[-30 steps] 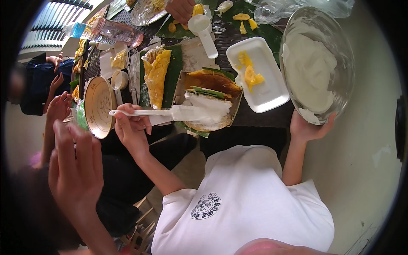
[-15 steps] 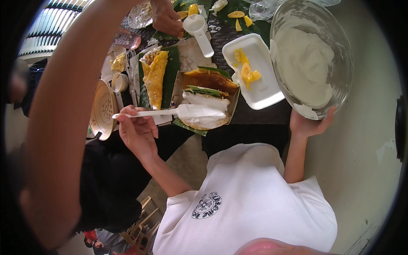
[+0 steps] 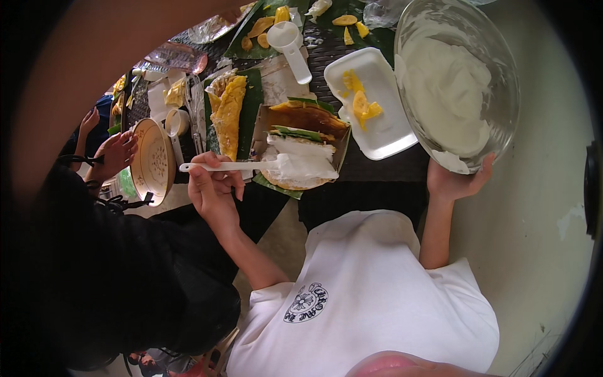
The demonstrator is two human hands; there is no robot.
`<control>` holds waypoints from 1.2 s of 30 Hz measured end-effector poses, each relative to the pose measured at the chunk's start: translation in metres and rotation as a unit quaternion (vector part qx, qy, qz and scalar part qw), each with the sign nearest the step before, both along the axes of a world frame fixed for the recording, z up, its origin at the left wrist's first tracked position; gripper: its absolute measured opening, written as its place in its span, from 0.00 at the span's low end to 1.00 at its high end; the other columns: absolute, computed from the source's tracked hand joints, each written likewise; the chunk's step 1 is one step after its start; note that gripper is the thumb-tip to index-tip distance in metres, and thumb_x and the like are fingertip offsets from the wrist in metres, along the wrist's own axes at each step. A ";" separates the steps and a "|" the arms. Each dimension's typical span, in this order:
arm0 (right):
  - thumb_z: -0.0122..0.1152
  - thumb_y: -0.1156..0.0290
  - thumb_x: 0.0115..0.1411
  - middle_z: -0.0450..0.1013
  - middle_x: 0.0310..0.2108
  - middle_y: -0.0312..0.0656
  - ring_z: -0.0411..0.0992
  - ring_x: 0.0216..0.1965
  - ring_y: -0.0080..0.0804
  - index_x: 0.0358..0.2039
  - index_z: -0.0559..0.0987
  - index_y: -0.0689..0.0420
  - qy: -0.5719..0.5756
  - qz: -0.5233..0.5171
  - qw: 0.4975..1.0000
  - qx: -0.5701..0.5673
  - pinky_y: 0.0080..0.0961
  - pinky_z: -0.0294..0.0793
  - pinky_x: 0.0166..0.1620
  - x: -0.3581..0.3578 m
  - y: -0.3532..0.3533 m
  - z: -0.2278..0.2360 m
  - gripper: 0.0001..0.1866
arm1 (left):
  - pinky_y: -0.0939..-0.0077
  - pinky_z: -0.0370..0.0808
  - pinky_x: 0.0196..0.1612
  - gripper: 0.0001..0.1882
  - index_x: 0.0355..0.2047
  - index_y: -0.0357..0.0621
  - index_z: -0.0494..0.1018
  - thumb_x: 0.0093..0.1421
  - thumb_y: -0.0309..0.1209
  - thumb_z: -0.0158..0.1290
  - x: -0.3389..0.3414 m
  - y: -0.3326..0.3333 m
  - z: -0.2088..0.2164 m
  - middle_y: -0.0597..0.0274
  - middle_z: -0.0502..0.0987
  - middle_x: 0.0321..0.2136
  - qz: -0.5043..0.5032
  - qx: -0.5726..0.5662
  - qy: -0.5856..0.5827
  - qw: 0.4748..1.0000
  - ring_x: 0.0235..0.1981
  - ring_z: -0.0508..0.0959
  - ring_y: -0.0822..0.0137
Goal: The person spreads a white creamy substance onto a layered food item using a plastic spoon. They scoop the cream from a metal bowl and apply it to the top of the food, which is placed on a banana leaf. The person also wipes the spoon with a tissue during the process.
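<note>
My left hand (image 3: pixel 215 196) is closed around the handle of a white spatula (image 3: pixel 232 166). Its cream-covered blade rests on white cream (image 3: pixel 295 148) spread over a pale, flat round layer in an open cardboard box (image 3: pixel 342 143). A strip of green leaf (image 3: pixel 300 133) and an orange-brown folded layer (image 3: pixel 308 115) stand behind the cream. At the right, my right hand (image 3: pixel 457 182) grips the lower rim of a large clear bowl (image 3: pixel 506 119), tilted toward me. Thick white cream (image 3: pixel 447 94) fills much of it.
Right of the box lies a white foam tray (image 3: pixel 384 141) with yellow fruit slices. A folded yellow crepe (image 3: pixel 227 116) on banana leaf, a measuring scoop (image 3: pixel 292 47) and a patterned bowl (image 3: pixel 152 164) sit around. Another person's arm (image 3: pixel 94 69) crosses the upper left; other hands (image 3: pixel 116 154) show there.
My left hand and the spatula have shifted slightly right, with the blade lower into the cream. The other person's hand has left the leaf at the top. Another pair of hands now shows at left.
</note>
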State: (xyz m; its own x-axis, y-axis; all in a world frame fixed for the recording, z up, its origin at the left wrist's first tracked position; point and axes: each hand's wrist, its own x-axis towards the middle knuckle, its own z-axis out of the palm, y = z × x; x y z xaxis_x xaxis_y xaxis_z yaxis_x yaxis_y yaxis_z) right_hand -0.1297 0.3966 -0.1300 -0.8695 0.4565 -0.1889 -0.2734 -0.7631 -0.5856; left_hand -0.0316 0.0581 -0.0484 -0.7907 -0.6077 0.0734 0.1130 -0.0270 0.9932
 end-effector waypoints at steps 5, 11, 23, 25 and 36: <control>0.53 0.51 0.60 0.63 0.63 0.41 0.60 0.64 0.40 0.61 0.67 0.56 0.000 0.004 1.000 -0.013 0.45 0.58 0.65 0.000 0.001 -0.002 0.33 | 0.82 0.59 0.12 0.26 0.34 0.39 0.65 0.69 0.54 0.39 0.001 -0.010 0.001 0.54 0.72 0.27 0.005 0.023 0.006 1.000 0.15 0.69 0.72; 0.52 0.51 0.61 0.62 0.64 0.40 0.59 0.65 0.39 0.62 0.66 0.55 0.046 0.046 0.997 -0.028 0.45 0.57 0.66 -0.001 -0.001 0.005 0.33 | 0.83 0.57 0.11 0.23 0.34 0.44 0.66 0.68 0.54 0.43 0.004 -0.021 0.010 0.61 0.69 0.25 0.031 0.038 -0.007 0.999 0.16 0.68 0.73; 0.53 0.51 0.61 0.61 0.64 0.38 0.58 0.65 0.37 0.63 0.65 0.53 0.030 0.039 0.998 -0.026 0.44 0.57 0.66 0.001 0.003 0.000 0.33 | 0.85 0.60 0.12 0.26 0.33 0.45 0.68 0.66 0.57 0.43 0.005 -0.053 0.020 0.62 0.72 0.25 0.093 -0.073 0.010 0.993 0.17 0.72 0.74; 0.53 0.51 0.61 0.61 0.64 0.38 0.58 0.65 0.37 0.63 0.65 0.53 0.019 0.026 0.999 -0.022 0.44 0.56 0.66 0.001 0.002 -0.001 0.33 | 0.84 0.59 0.12 0.27 0.33 0.43 0.69 0.67 0.57 0.43 0.003 -0.049 0.023 0.61 0.71 0.24 0.115 -0.089 0.018 0.989 0.16 0.70 0.74; 0.52 0.50 0.61 0.61 0.64 0.40 0.58 0.66 0.38 0.63 0.65 0.56 0.023 0.034 0.999 -0.016 0.44 0.55 0.67 0.001 0.001 -0.001 0.34 | 0.83 0.62 0.12 0.25 0.34 0.42 0.68 0.68 0.54 0.41 0.003 -0.026 0.034 0.61 0.69 0.22 0.114 -0.076 0.052 0.989 0.15 0.69 0.73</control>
State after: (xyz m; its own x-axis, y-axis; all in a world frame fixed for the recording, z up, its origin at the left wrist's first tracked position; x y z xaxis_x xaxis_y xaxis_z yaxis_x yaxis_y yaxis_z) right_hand -0.1291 0.3980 -0.1307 -0.9062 0.3912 -0.1607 -0.2475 -0.7987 -0.5484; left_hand -0.0286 0.0317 -0.0142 -0.6174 -0.7457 0.2505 0.2003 0.1589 0.9668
